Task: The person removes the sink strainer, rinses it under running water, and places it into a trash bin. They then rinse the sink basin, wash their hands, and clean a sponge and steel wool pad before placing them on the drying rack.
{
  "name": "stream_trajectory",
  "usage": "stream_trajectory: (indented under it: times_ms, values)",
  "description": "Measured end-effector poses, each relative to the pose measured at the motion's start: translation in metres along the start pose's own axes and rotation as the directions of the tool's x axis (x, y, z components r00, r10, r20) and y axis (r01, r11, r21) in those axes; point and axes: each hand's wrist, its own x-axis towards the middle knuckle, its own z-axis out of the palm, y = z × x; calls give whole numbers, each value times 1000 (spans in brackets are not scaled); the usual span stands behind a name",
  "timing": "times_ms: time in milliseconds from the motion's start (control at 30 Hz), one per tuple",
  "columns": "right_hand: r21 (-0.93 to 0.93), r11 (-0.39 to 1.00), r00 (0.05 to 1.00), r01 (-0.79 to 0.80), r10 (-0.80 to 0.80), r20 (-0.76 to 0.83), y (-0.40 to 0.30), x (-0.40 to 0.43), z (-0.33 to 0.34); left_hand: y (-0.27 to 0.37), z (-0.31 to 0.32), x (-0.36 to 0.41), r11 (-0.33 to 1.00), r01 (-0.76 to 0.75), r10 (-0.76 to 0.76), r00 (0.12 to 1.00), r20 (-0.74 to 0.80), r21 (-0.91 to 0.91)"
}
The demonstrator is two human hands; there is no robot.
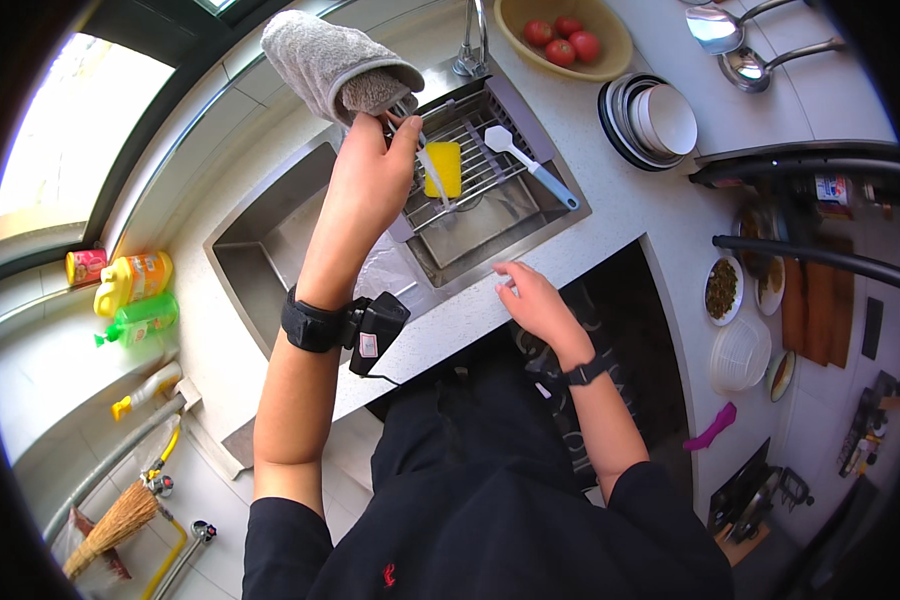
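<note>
My left hand [375,169] is raised over the divider of a double steel sink [266,304]. Its fingers pinch something thin and partly hidden, which looks transparent or metallic, at the opening of a folded grey towel [307,60]. Whether the towel itself is gripped I cannot tell. Just right of this hand, a yellow sponge [450,169] lies on a metal drying rack [487,169] across the right basin. A white-headed brush with a blue handle [551,184] rests on the rack and sink rim. My right hand [529,300] hovers by the counter's front edge, holding nothing, fingers apart.
A faucet [469,64] stands behind the sink. Beyond it are a yellow bowl [510,37] of tomatoes [560,52] and stacked bowls [667,120]. Bottles, one green [146,319], stand at left. Plates of food [722,291] and a white basket [741,356] are on the right counter.
</note>
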Motion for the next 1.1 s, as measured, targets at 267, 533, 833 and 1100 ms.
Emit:
stream_trajectory:
  times_ms: [267, 533, 833, 1100]
  values:
    - [-207, 971, 990, 117, -130, -52, 41, 110, 18, 20, 46, 53, 994, 71, -74, 997, -27, -81]
    - [-334, 942, 994, -12, 48, 98, 44, 137, 16, 37, 64, 95, 998, 60, -66, 984, -164, -36]
    - [-549, 825, 978, 130, -199, -69, 62, 152, 3, 42, 67, 95, 997, 70, -75, 980, -182, -36]
    - [-607, 792, 996, 72, -89, 2, 67, 98, -3, 35, 60, 90, 1000, 0, -5, 986, -168, -29]
